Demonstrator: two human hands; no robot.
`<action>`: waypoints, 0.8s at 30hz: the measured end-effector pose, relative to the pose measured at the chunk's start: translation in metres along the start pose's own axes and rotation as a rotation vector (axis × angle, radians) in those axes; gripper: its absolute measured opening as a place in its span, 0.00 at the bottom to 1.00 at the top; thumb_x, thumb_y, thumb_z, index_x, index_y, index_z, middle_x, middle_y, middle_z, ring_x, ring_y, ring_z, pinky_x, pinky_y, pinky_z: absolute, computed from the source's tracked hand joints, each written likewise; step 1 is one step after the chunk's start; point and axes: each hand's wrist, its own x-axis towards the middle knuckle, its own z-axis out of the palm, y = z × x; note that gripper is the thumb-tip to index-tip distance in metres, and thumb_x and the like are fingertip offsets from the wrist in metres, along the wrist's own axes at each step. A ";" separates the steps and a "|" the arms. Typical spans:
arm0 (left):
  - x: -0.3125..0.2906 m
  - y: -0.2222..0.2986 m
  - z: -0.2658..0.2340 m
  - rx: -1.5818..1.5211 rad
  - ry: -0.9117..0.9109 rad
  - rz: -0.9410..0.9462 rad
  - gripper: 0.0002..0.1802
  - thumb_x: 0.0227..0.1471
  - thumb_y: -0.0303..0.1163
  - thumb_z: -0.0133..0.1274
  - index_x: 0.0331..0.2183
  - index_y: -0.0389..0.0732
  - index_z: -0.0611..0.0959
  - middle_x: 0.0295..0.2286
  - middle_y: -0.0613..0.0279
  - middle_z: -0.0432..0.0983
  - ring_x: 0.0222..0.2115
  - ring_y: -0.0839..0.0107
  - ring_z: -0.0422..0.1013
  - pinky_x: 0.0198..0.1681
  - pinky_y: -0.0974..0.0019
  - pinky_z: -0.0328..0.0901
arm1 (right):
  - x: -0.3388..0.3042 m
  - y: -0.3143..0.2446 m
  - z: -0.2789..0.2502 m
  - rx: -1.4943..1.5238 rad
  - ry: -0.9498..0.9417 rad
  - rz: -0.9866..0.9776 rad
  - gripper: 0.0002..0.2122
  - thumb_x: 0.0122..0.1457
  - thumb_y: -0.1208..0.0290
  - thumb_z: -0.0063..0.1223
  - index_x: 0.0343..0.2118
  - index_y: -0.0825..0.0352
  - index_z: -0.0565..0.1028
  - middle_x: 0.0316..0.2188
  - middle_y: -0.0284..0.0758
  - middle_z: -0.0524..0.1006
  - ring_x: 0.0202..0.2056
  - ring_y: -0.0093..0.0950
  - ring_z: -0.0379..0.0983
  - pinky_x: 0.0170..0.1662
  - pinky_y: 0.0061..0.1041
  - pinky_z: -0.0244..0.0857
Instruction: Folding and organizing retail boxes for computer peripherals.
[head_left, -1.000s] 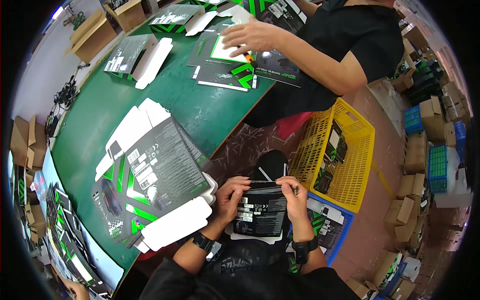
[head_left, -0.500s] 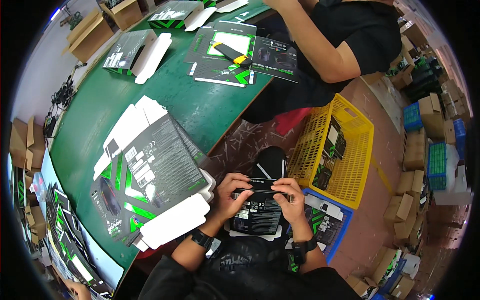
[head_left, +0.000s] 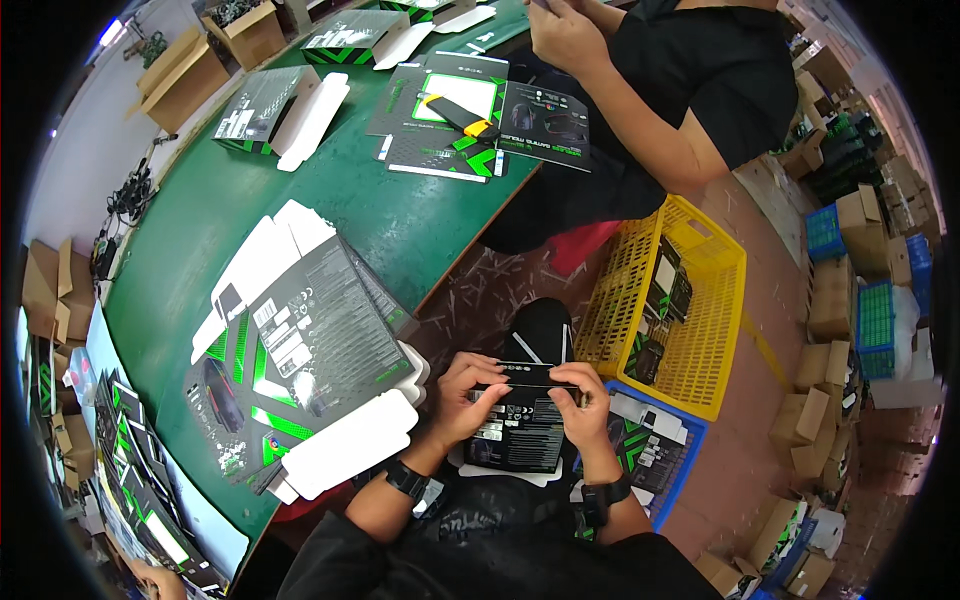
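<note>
On my lap rests a black printed cardboard box with a white flap showing at its lower edge. My left hand grips the left end of its far edge, thumb on the near side and fingers over the top. At the other end my right hand pinches the same edge in a like way. Between the hands a narrow black panel runs along that edge. To my left, a stack of flat black-and-green box blanks with white flaps lies on the green table.
A yellow crate and a blue crate, both holding boxes, stand at my right. Across the table corner sits a co-worker. Near them a black-and-yellow utility knife lies on blanks. Another person's hand shows lower left.
The panel along the box's far edge looks tilted slightly differently between my hands, which keep their grip. The co-worker's hands have come lower. The whole view has shifted slightly.
</note>
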 end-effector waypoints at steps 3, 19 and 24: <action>0.001 0.001 0.002 0.022 0.022 -0.040 0.09 0.44 0.24 0.67 0.29 0.37 0.83 0.34 0.56 0.79 0.41 0.60 0.77 0.46 0.62 0.70 | 0.007 0.000 -0.001 -0.033 0.010 0.054 0.09 0.54 0.76 0.64 0.39 0.70 0.81 0.40 0.39 0.79 0.42 0.33 0.76 0.49 0.29 0.68; -0.036 0.109 -0.029 -0.112 -0.368 -0.252 0.54 0.53 0.41 0.66 0.67 0.34 0.50 0.61 0.35 0.58 0.64 0.49 0.57 0.65 0.57 0.54 | -0.004 0.058 -0.062 0.747 0.200 0.155 0.22 0.71 0.53 0.39 0.47 0.71 0.74 0.34 0.32 0.75 0.19 0.15 0.56 0.21 0.20 0.54; 0.011 0.185 -0.130 0.420 0.154 -0.066 0.57 0.45 0.39 0.71 0.66 0.32 0.54 0.58 0.40 0.65 0.58 0.54 0.67 0.59 0.57 0.62 | 0.031 0.000 -0.036 0.859 0.408 0.340 0.16 0.71 0.58 0.42 0.39 0.69 0.72 0.36 0.36 0.75 0.17 0.16 0.54 0.17 0.17 0.45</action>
